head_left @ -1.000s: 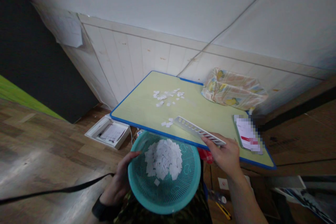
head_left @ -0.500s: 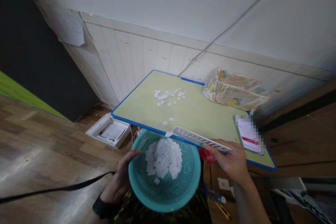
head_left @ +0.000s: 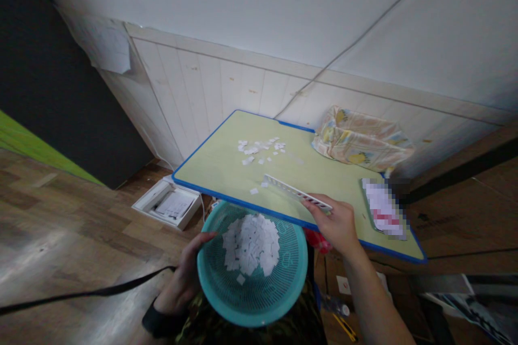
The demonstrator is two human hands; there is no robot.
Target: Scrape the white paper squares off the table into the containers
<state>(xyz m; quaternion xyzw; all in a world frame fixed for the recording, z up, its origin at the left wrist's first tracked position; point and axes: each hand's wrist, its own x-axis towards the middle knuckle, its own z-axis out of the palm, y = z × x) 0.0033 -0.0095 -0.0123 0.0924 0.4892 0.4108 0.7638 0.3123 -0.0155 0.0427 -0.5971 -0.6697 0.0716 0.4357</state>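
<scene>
My left hand grips the rim of a round turquoise plastic basket, which sits at my lap under the table's front edge. Inside it lies a heap of small white paper pieces. In my right hand is a long, flat white slotted strip, held by its right end. Its far end is over the pale yellow-green table, close to two loose paper pieces. Farther back on the tabletop, more paper scraps are scattered.
A patterned cloth bin stands at the table's back right, with a phone in front of it. On the floor lie an open white box at left, plus a plastic bottle and a yellow cutter at right. A wall is behind.
My right hand has moved the slotted strip up and away from the table's front edge, farther over the tabletop. The paper piece at the edge no longer shows there. My left hand stays put.
</scene>
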